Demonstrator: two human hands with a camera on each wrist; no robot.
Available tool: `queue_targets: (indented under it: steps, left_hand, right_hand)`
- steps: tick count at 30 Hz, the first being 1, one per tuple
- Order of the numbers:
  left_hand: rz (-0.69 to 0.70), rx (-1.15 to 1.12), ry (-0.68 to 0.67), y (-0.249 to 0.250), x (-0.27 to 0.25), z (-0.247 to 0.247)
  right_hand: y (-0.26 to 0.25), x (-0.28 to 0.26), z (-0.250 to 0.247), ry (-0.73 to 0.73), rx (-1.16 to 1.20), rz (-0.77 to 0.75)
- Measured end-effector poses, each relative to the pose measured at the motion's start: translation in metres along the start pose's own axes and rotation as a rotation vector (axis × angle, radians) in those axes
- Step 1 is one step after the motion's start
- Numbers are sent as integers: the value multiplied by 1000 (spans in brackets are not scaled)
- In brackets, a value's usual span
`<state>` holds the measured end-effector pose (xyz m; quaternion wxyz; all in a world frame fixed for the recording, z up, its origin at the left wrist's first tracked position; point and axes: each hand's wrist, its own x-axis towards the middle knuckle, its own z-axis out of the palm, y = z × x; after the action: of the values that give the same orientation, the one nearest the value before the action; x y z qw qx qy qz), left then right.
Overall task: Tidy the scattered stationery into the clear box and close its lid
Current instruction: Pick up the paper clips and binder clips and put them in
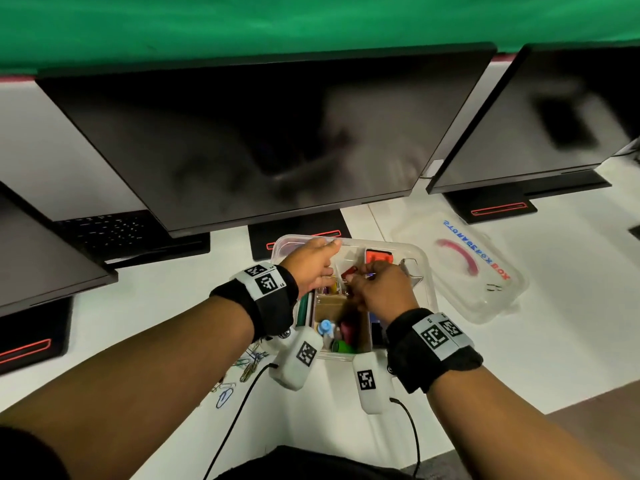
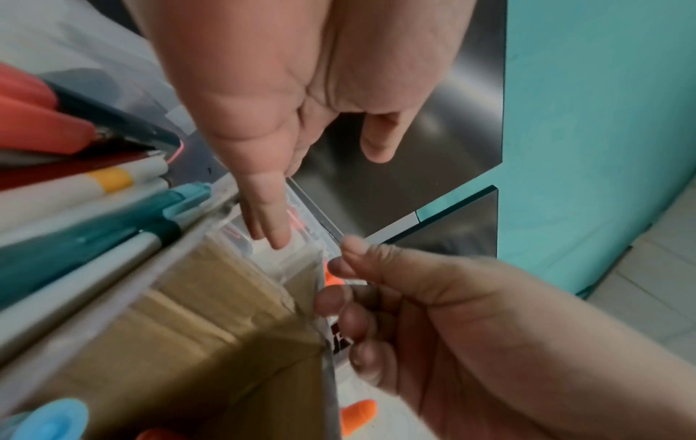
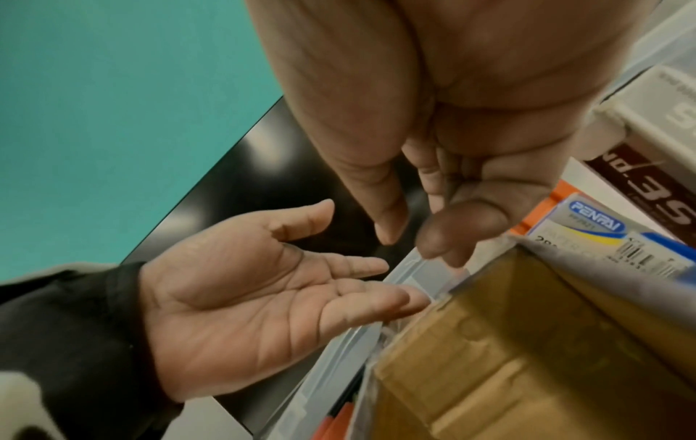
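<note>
The clear box (image 1: 391, 244) stands uncovered on the white desk, its compartments holding pens (image 2: 75, 238), a brown cardboard box (image 2: 211, 312) and a carton of clips (image 3: 602, 235). My left hand (image 1: 329, 261) hovers over the box's far left corner, palm bare (image 3: 301, 282) and fingers straight (image 2: 278, 238). My right hand (image 1: 367, 277) is over the middle compartments with its fingers curled (image 2: 346, 282). Its thumb and forefinger point down close together (image 3: 418, 238), and nothing shows between them. The clear lid (image 1: 464, 271) with a pink handle lies on the desk to the right.
Several loose paper clips (image 1: 251, 362) lie on the desk by my left forearm. A large dark monitor (image 1: 242, 140) hangs just behind the box, its base (image 1: 298, 233) touching the far rim. More screens stand left and right. Wrist-camera cables trail toward me.
</note>
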<state>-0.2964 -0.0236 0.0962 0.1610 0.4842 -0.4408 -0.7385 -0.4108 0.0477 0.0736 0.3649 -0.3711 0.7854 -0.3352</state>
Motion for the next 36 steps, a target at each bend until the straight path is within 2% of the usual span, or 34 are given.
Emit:
queue_targets:
  steps: [3, 7, 9, 12, 17, 20, 23, 25, 28, 30, 32, 34, 36]
  left_hand:
    - [22, -41, 35, 6, -4, -9]
    - [109, 128, 51, 10, -14, -33]
    - [162, 232, 109, 10, -21, -54]
    - [194, 323, 231, 4, -33, -93]
    - [106, 489, 374, -33, -56, -168]
    - [-22, 761, 398, -67, -69, -204]
    - [-145, 1028, 348, -102, -81, -224]
    - [-166, 1129, 308, -120, -85, -228]
    - [-132, 1209, 230, -142, -86, -225]
    - [-100, 1243, 215, -151, -85, -219]
    - [-70, 1251, 207, -157, -81, -214]
    - [-57, 1239, 185, -160, -79, -210]
    - [-41, 1220, 170, -162, -78, -207]
  right_hand:
    - [-2, 0, 5, -46, -48, -22]
    - [-15, -7, 16, -98, -115, -101]
    - [-30, -15, 27, -136, -144, -188]
    - [-55, -34, 53, -267, -198, -295]
    - [-84, -65, 114, -441, -371, -470]
    - [-76, -79, 150, -547, -515, -520]
    - [-44, -84, 180, -617, -704, -516]
    - [-23, -83, 189, -605, -801, -475]
    - [-4, -83, 195, -536, -929, -305]
    - [2, -85, 195, -484, -913, -174]
    - [9, -89, 199, -453, -900, -117]
    - [18, -93, 203, -473, -876, -134]
    - [26, -96, 205, -542, -841, -239]
